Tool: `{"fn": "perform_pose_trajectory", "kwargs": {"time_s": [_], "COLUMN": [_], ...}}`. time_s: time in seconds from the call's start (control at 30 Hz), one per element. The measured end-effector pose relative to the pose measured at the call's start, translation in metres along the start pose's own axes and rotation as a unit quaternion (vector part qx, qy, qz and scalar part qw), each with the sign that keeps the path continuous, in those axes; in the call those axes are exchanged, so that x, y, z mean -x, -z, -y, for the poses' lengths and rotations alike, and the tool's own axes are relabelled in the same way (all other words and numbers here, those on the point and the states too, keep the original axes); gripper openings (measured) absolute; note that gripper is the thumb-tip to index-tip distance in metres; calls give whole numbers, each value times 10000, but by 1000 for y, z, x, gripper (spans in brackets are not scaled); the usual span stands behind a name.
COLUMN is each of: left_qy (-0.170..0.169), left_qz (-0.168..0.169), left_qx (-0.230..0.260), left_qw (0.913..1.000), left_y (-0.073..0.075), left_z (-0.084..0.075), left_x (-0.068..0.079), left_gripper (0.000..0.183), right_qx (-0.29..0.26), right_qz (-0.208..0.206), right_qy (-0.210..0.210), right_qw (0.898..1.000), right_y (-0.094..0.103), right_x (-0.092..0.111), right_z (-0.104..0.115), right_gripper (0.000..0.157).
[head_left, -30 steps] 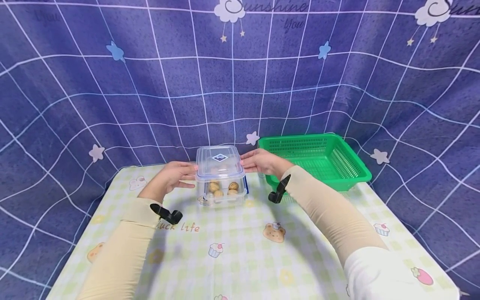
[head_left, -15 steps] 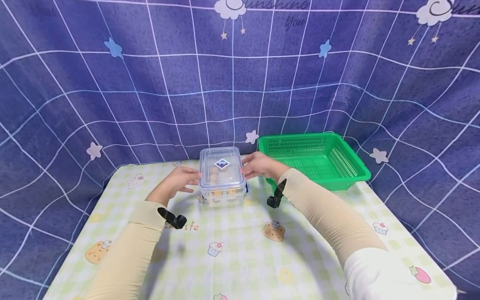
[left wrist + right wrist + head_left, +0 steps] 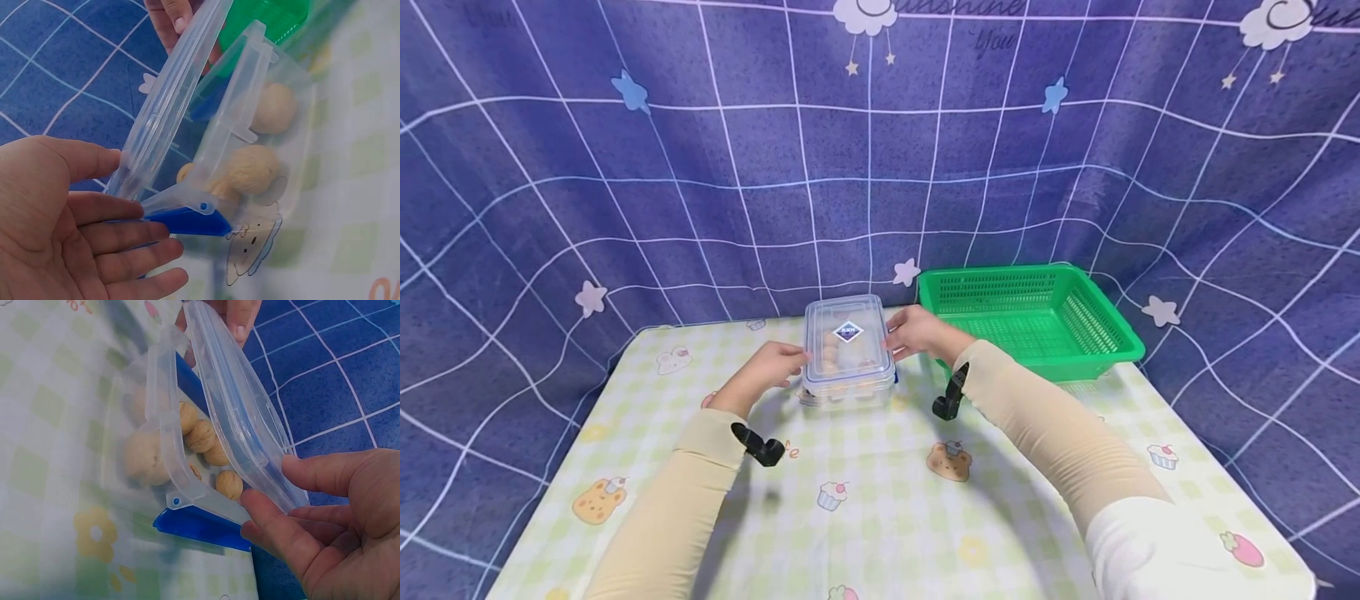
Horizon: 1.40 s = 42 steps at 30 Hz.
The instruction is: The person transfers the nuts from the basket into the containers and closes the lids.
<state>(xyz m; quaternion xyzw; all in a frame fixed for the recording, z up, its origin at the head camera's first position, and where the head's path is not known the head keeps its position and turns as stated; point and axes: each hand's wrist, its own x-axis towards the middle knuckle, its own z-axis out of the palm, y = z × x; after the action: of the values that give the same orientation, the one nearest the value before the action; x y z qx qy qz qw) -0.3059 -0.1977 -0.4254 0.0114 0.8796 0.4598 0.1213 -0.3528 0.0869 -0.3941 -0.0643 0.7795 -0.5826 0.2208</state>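
A clear plastic lid (image 3: 859,354) with a blue seal and a diamond sticker lies over a clear food container (image 3: 240,94). Several walnuts (image 3: 229,484) sit inside the container. In both wrist views a gap shows between lid and container rim. My left hand (image 3: 771,367) pinches the lid's left edge between thumb and index finger, its other fingers spread straight. On the opposite edge, my right hand (image 3: 917,332) pinches the lid with thumb and fingers. Blue side clips hang unfastened: one clip (image 3: 190,222) by my left hand, another clip (image 3: 200,530) by my right.
A green plastic basket (image 3: 1093,367) stands just right of the container at the back of the table. The tablecloth (image 3: 895,533) is checked, with printed cartoons. A blue grid curtain (image 3: 700,208) hangs directly behind the table.
The lid has come down over the container and shifted slightly right, now covering the walnuts from above. Both hands have moved with it, the left one nearer and to the right.
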Motion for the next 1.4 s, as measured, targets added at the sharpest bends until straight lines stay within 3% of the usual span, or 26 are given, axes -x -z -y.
{"fn": "perform_pose_trajectory", "kwargs": {"time_s": [0.3, 0.53, 0.77, 0.87, 1.03, 1.1, 1.4], "left_qy": [-134, -507, -502, -529, -459, -408, -249], "left_qz": [-52, -298, -456, -651, -1071, -1186, -1280], "left_qx": [-243, -1338, -1286, -1241, -1239, -1230, -1181], "left_qw": [9996, 9893, 9894, 9887, 9854, 9844, 9844], "left_y": [-5, -9, -18, -23, -32, -35, -44], "left_z": [1, 2, 7, 8, 9, 9, 11], "left_x": [-2, -5, -7, -7, -4, -2, 1], "left_gripper": [50, 47, 47, 47, 48, 49, 60], "right_qx": [390, 1023, 1614, 1996, 3049, 3204, 2858], "right_qz": [-180, -426, -705, -946, -1360, -1498, -2418], "right_qy": [-71, -50, 117, 321, 802, 950, 1286], "right_qw": [9991, 9938, 9843, 9748, 9392, 9305, 9183], "right_y": [-9, -15, -22, -26, -35, -39, -53], "right_x": [5, 1, 2, 3, 3, 3, 4], "right_z": [2, -1, -6, -11, -22, -28, -61], "right_gripper": [58, 54, 58, 49, 18, 20, 50]}}
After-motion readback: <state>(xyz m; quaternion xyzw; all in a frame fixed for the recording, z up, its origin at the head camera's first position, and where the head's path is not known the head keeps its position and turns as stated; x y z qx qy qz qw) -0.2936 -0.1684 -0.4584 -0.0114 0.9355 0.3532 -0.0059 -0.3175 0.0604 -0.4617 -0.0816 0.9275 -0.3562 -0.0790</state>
